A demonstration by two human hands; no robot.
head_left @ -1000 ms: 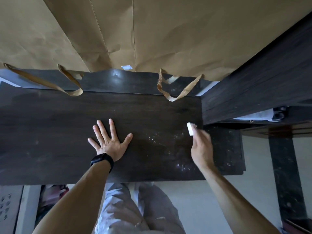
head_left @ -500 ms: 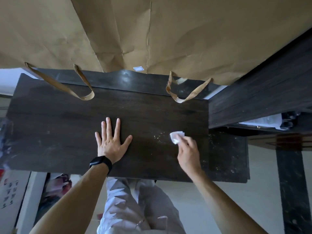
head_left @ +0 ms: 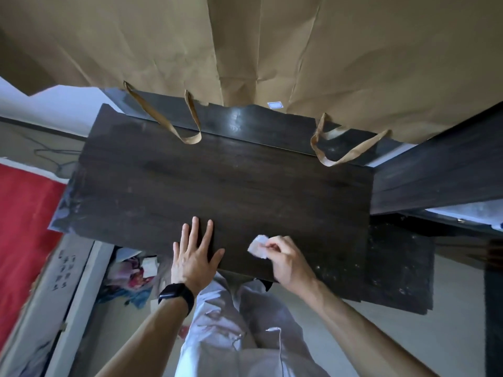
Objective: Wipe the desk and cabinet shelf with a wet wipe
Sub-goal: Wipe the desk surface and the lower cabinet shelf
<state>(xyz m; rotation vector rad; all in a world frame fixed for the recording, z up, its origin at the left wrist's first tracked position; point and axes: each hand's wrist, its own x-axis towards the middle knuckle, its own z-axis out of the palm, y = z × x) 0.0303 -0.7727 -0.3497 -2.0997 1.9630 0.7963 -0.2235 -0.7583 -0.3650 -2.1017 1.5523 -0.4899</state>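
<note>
A red panel stands at the far left, well apart from the work. The left hand, a black watch on its wrist, lies released with fingers spread flat on the near edge of the dark wooden surface, as it did a second ago, seemingly bracing. Just right of it, the wet wipe sits folded against the wood, pinched by the fingers of the right hand.

That wipe has travelled: a second ago it was at the surface's right edge, and it has since been drawn leftward and nearer, ending close to the left hand's thumb. The pale specks that lay along that path no longer show, so I'd say this stroke cleaned the right part.

Further right, the lower ledge is speckled white and looks unwiped. Brown paper bags hang over the far side.
</note>
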